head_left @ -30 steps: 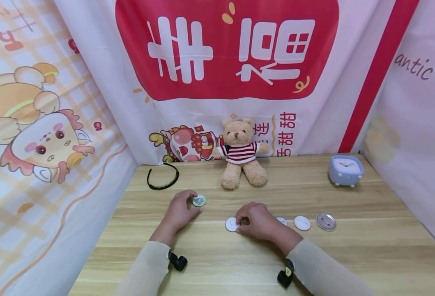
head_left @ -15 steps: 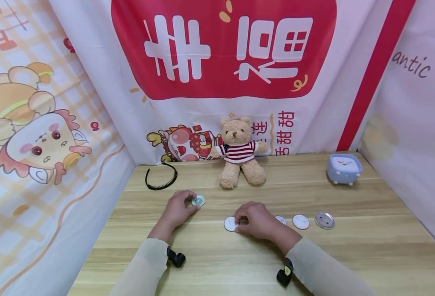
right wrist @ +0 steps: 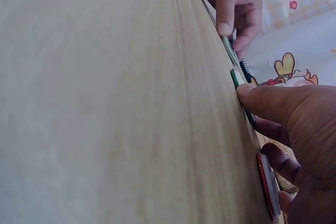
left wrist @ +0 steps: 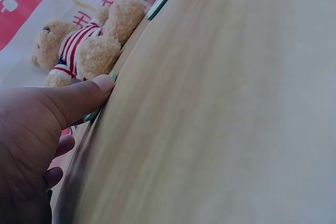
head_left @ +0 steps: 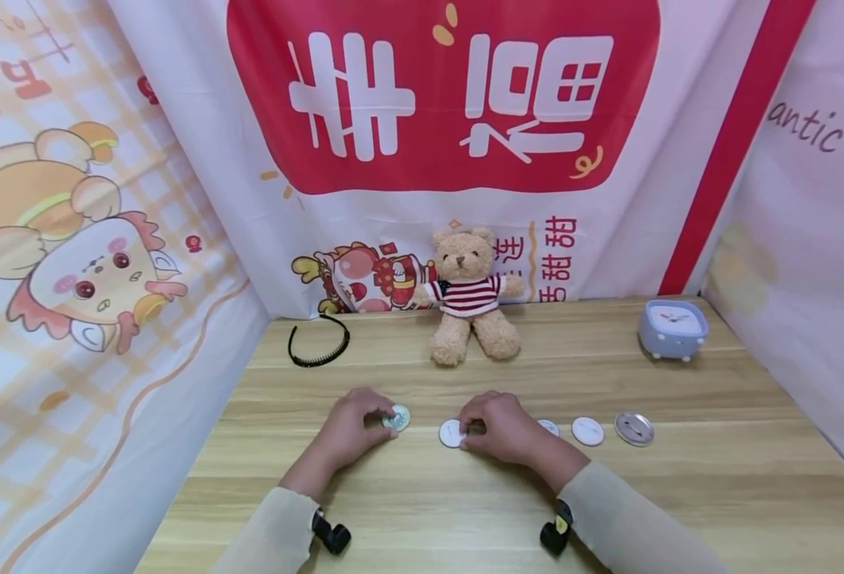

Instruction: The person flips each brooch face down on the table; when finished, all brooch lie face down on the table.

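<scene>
In the head view, my left hand (head_left: 353,426) pinches a round pin badge (head_left: 398,418) with a pale green printed face, close to the tabletop. To its right, my right hand (head_left: 499,426) holds the right rim of a second pin badge (head_left: 451,434) between thumb and fingers. That one lies back side up, white with a pin. A small gap separates the two badges. The left wrist view shows my left thumb (left wrist: 86,98) on the green badge's edge. In the right wrist view a red-edged badge (right wrist: 266,184) lies beneath the curled fingers of my right hand.
Right of my right hand lie a partly hidden white badge (head_left: 548,426), another white-backed badge (head_left: 588,431) and a silver-backed badge (head_left: 634,429). Behind stand a teddy bear (head_left: 468,299) and a blue clock (head_left: 673,329). A black headband (head_left: 319,343) lies at the back left.
My left hand has brought the green badge toward me and slightly right, level with the row of badges. My right hand keeps its place on the white-backed badge.
</scene>
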Motion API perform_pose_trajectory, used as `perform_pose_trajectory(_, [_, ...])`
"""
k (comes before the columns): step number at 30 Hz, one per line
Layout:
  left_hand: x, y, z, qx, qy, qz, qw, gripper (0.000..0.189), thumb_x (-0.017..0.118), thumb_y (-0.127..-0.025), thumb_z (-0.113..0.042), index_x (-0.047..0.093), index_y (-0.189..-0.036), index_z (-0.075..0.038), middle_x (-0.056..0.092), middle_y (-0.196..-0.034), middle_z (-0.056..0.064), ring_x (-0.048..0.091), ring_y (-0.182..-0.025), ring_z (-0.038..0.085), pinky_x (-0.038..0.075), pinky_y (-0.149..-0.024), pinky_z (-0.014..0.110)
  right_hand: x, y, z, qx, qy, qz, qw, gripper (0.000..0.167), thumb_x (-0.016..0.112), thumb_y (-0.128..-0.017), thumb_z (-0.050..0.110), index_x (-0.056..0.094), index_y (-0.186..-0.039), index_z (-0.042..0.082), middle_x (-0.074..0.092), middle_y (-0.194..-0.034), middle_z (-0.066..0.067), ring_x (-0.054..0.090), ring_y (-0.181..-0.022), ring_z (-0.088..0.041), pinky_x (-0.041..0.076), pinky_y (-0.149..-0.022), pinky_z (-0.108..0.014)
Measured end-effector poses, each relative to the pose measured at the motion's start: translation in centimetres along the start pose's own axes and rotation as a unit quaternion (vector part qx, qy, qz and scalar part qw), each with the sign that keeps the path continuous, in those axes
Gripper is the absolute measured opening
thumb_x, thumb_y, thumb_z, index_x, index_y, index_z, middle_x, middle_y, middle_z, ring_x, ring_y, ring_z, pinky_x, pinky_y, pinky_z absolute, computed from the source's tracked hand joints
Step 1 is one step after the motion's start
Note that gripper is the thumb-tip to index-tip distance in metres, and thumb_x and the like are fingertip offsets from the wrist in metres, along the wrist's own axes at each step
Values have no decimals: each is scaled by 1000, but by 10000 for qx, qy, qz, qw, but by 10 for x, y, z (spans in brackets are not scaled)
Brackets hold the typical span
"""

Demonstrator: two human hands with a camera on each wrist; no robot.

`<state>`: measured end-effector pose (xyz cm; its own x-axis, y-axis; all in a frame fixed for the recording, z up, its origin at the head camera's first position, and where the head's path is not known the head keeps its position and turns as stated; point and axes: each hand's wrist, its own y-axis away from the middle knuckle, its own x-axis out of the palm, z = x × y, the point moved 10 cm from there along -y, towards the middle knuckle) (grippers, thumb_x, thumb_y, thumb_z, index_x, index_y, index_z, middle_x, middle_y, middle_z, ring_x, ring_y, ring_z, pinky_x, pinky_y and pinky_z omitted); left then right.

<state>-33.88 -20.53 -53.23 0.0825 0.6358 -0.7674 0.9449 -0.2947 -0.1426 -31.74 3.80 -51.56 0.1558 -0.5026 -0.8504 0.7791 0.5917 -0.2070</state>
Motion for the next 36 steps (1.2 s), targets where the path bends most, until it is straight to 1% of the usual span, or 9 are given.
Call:
perform_pose_trajectory(3, [4,7,-4,156,-9,122,9998,24,96,-84,-31,81,-103,-33,75,-123,-16,62,-132,20,45,-122,52,0,1,0,-8,2,-15,10000,13,91,-91,26,78,-90,27,79,-108,13,65,-104,-11,54,-95,-40])
perform_pose_trajectory(7, [8,13,-10,355,-32,219,9991,25,96,-85,-33,81,-104,-34,74,-124,-18,62,-129,15,49,-119,50,-2,2,-1,-21,20,-61,10000,14,92,-90,26,78,-90,28,78,-108,13,65,-102,-11,54,-94,-38])
perform_pose_trajectory(12, [7,15,-11,377,9,249,9990,26,96,-85,-32,81,-105,-33,75,-124,-18,62,-130,13,48,-121,49,-3,2,1,-54,-15,-106,9999,14,92,-90,26,78,-90,27,79,-109,13,66,-104,-12,54,-95,-39])
perform_pose_trajectory(18, [2,16,-8,308,101,317,9990,27,95,-85,-34,82,-109,-36,74,-124,-19,63,-131,16,46,-123,52,-3,1,2,23,-67,-84,9999,14,92,-89,28,78,-91,27,78,-107,13,65,-104,-11,53,-97,-41])
perform_pose_trajectory(23, [3,18,-4,241,136,294,9992,28,95,-85,-34,83,-109,-37,74,-123,-19,63,-131,17,45,-123,54,-1,-5,5,189,-125,-124,9997,15,91,-90,34,80,-96,26,77,-101,14,63,-97,-9,52,-95,-39])
perform_pose_trajectory(25, [3,18,-3,233,162,293,9992,27,95,-84,-34,83,-109,-36,74,-124,-18,64,-131,18,46,-122,54,1,-10,11,119,-73,-148,9998,14,90,-90,33,80,-97,26,77,-100,13,65,-97,-9,53,-94,-39])
perform_pose_trajectory(30, [5,19,-5,226,135,285,9992,26,95,-85,-34,82,-107,-35,74,-123,-19,64,-130,16,47,-122,51,11,-22,30,-201,153,-45,9997,16,89,-89,34,81,-100,25,79,-111,12,70,-109,-15,52,-101,-46])
perform_pose_trajectory(33, [5,20,-6,230,105,260,9993,25,95,-85,-33,82,-105,-35,74,-122,-20,64,-130,15,48,-121,51,20,-30,39,-248,231,125,9993,22,88,-89,37,80,-106,25,78,-120,11,69,-118,-18,48,-104,-50])
perform_pose_trajectory(36, [3,19,-8,245,133,240,9993,24,96,-84,-31,82,-104,-33,75,-122,-18,64,-129,15,47,-121,52,28,-38,46,-225,289,250,9990,30,88,-90,37,79,-115,24,77,-126,10,67,-123,-20,45,-105,-51])
